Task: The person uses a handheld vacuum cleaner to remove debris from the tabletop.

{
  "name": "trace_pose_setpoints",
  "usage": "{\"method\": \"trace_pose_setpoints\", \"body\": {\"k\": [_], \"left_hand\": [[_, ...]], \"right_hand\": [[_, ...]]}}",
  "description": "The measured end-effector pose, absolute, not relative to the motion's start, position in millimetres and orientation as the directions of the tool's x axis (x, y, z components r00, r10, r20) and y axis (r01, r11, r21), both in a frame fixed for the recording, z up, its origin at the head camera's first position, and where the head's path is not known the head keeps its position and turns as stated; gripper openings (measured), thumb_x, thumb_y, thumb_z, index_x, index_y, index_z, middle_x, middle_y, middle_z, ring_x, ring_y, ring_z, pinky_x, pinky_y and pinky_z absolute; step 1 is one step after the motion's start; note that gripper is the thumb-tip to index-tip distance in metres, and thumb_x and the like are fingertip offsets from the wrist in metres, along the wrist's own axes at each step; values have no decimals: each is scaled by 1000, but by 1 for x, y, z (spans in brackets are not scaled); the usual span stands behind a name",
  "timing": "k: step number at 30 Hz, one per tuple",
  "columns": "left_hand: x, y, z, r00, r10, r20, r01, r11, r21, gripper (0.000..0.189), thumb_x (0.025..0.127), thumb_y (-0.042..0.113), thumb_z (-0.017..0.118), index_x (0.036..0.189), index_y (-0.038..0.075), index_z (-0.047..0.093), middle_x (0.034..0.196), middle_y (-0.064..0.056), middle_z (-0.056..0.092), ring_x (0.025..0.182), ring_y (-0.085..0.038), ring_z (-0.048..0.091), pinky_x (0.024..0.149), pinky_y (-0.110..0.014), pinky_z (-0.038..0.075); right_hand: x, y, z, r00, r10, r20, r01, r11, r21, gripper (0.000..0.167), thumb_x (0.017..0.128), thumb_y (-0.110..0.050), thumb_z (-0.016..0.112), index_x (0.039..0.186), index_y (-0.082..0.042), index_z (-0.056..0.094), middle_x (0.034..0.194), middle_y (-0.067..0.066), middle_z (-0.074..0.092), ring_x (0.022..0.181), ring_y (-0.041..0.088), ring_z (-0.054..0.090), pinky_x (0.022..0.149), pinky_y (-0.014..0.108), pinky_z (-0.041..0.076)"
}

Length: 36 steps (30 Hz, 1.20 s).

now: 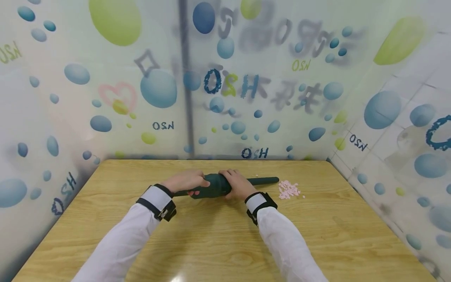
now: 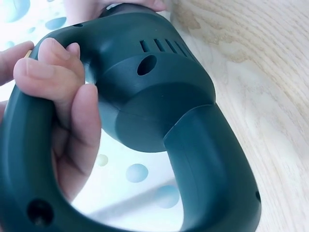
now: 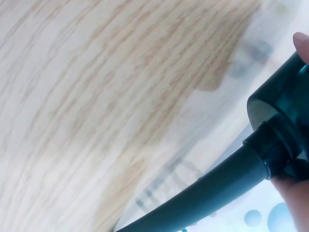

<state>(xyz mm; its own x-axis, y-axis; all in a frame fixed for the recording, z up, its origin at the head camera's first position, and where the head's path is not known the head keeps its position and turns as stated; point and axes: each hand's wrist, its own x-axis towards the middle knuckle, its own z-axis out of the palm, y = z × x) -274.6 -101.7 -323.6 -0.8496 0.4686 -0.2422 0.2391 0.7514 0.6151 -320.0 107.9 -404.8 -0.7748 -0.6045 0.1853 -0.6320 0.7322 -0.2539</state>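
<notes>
Over the wooden surface (image 1: 352, 235), a dark green blower-like device (image 1: 214, 186) is held roughly level, its looped handle (image 2: 21, 145) gripped by the curled fingers (image 2: 50, 79) of the left hand (image 1: 186, 181) and its body clasped by those of the right hand (image 1: 240, 185), its long nozzle (image 1: 262, 181) pointed toward scattered pink scraps (image 1: 289, 190).

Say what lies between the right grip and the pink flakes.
The green nozzle, its tip near the pink flakes; the head view shows this.
</notes>
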Motion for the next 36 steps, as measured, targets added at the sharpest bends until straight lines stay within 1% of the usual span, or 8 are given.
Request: {"method": "trace_pose_setpoints", "body": {"k": [6,11,17,21,25,28,33,36], "left_hand": [[-275,-102,-317,-825,504,-256,269,748,606,38,92,26,51,60,6,57,50,-1,45,41,-14,40,58,-26,42],[-274,-107,-315,-821,505,-266,246,733,634,36,92,24,50,61,6,55,50,0,43,40,-13,38,53,-25,39],[-266,-113,-309,-844,483,-233,254,743,619,31,91,24,52,68,5,57,53,-1,48,43,-13,43,51,-26,41],[-257,-121,-304,-870,439,-225,225,760,609,29,91,24,52,71,4,57,52,-2,48,43,-14,44,51,-27,40],[-249,-128,-298,-885,404,-233,189,768,612,31,90,23,53,68,3,57,50,-1,47,42,-15,43,52,-27,39],[-245,-131,-294,-889,400,-225,197,775,601,31,90,23,52,67,3,58,50,-1,47,42,-15,44,53,-27,40],[-238,-132,-291,-896,380,-229,189,794,578,32,90,23,52,67,1,59,49,-1,46,41,-14,43,53,-27,41],[-236,-132,-290,-901,366,-235,180,805,565,31,90,24,52,71,1,60,50,0,46,42,-13,43,52,-27,41]], "right_hand": [[-317,108,-400,-781,-604,158,-622,732,-279,82,63,-17,84,132,-9,40,126,14,47,115,33,42,96,47,35],[-315,103,-395,-785,-606,124,-613,736,-288,80,65,-17,83,132,-9,40,127,14,46,117,34,41,97,47,33],[-313,93,-394,-778,-611,148,-626,733,-265,79,67,-18,81,133,-11,39,126,12,46,118,31,40,97,45,34],[-312,84,-390,-751,-633,187,-659,703,-267,79,67,-17,82,133,-10,39,128,13,45,119,32,39,97,45,34],[-313,73,-386,-718,-661,216,-695,673,-253,79,67,-18,81,133,-9,39,126,13,46,117,32,39,97,45,35],[-313,68,-386,-698,-679,227,-715,652,-252,78,67,-18,81,132,-8,39,124,13,46,116,32,40,96,44,35],[-313,62,-387,-687,-690,228,-726,634,-267,79,68,-19,81,134,-9,38,126,12,45,117,30,39,97,43,35],[-313,60,-389,-679,-697,231,-732,621,-280,79,68,-19,81,134,-9,38,127,12,45,117,29,40,97,42,35]]}}
